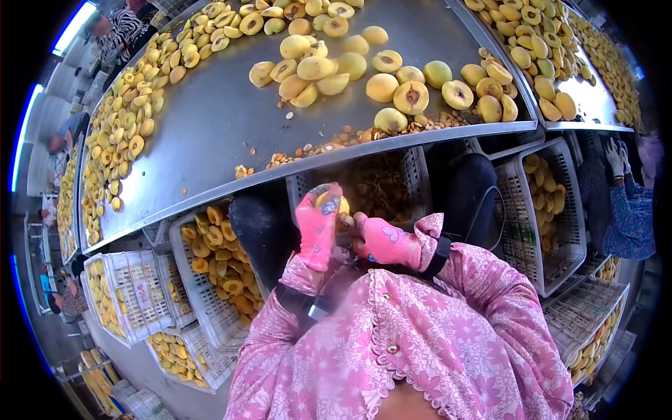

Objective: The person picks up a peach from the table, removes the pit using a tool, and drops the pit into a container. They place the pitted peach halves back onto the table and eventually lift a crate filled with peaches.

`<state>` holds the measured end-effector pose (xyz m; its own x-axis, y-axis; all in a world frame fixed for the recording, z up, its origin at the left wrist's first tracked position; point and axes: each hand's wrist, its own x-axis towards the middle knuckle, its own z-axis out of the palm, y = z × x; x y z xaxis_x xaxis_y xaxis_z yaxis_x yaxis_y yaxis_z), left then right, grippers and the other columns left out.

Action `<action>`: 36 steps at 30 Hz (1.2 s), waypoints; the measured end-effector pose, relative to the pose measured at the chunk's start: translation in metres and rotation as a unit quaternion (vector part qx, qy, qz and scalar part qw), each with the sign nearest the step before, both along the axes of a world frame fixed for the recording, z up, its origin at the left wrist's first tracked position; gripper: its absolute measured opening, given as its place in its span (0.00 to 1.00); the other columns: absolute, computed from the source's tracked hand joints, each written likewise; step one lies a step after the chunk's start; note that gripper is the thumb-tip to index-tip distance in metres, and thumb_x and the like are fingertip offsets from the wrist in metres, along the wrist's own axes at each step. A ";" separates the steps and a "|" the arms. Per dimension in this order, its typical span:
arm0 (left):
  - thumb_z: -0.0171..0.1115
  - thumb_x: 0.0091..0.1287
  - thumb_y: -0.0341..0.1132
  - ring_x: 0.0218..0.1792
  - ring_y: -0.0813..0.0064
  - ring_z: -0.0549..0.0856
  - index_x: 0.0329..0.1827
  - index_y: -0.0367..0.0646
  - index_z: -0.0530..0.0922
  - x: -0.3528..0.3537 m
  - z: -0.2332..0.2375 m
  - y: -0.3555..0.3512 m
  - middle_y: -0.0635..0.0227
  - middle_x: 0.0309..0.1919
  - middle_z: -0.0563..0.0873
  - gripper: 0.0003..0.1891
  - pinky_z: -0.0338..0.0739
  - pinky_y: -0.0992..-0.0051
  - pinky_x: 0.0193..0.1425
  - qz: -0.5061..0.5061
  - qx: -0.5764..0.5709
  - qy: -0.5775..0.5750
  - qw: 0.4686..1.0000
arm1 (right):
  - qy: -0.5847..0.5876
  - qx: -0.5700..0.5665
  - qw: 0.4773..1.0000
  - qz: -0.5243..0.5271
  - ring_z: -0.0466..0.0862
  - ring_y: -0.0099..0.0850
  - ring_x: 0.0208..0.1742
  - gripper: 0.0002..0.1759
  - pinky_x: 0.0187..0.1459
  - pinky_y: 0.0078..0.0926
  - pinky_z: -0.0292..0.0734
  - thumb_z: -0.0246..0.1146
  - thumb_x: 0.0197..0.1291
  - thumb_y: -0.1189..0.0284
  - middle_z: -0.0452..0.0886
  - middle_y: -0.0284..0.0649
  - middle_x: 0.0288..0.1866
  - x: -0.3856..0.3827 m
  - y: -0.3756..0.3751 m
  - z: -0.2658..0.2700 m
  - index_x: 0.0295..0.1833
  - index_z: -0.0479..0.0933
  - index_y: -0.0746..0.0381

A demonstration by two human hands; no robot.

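My left hand point(318, 225), in a pink patterned glove, is closed round a yellow peach piece point(343, 205) just below the metal table's front edge. My right hand point(386, 239), gloved in the same pink, is closed beside it. Its fingertips are close to the fruit, and whatever they may hold is hidden or too small to make out. Under both hands stands a crate point(418, 175) with dark brown bits in it. On the metal table point(210, 115) ahead lie halved yellow peaches point(411, 98), some with the brown pit showing. Brown pits point(364, 134) line its near edge.
A crate of peach halves point(222, 245) stands left of my legs, another crate point(549, 210) to the right. More filled crates point(133, 294) stand farther left. Peaches heap along the table's far side point(136, 112). Other people point(630, 203) are at the sides.
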<state>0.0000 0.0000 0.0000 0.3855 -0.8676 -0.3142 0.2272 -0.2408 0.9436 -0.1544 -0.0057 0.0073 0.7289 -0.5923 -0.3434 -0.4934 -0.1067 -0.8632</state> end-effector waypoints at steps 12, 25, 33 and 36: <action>0.63 0.64 0.36 0.35 0.69 0.85 0.47 0.37 0.79 0.000 0.018 -0.005 0.60 0.40 0.85 0.13 0.84 0.70 0.35 -0.063 0.019 0.149 0.987 | -0.174 0.495 0.848 -0.079 0.67 0.19 0.15 0.09 0.16 0.16 0.59 0.58 0.60 0.67 0.69 0.30 0.21 -0.015 -0.014 0.040 0.32 0.68 0.59; 0.59 0.67 0.42 0.43 0.63 0.84 0.54 0.39 0.76 -0.012 0.001 -0.008 0.57 0.47 0.82 0.19 0.85 0.65 0.40 -0.021 -0.097 0.206 0.974 | -0.292 0.585 0.732 -0.193 0.62 0.15 0.14 0.11 0.15 0.14 0.56 0.59 0.61 0.70 0.65 0.25 0.18 -0.002 0.006 0.046 0.28 0.66 0.55; 0.55 0.69 0.45 0.47 0.63 0.83 0.58 0.41 0.73 -0.022 0.003 -0.007 0.57 0.50 0.80 0.21 0.84 0.65 0.44 0.008 -0.076 0.225 0.971 | -0.313 0.594 0.714 -0.198 0.63 0.14 0.14 0.07 0.16 0.13 0.56 0.60 0.61 0.71 0.66 0.25 0.19 -0.003 0.012 0.041 0.34 0.68 0.56; 0.54 0.70 0.46 0.47 0.64 0.83 0.58 0.42 0.72 -0.018 -0.005 -0.010 0.58 0.49 0.80 0.20 0.84 0.65 0.44 0.023 -0.100 0.268 0.958 | -0.322 0.596 0.709 -0.198 0.63 0.15 0.14 0.06 0.16 0.13 0.56 0.59 0.61 0.70 0.66 0.25 0.19 -0.002 0.013 0.047 0.35 0.69 0.56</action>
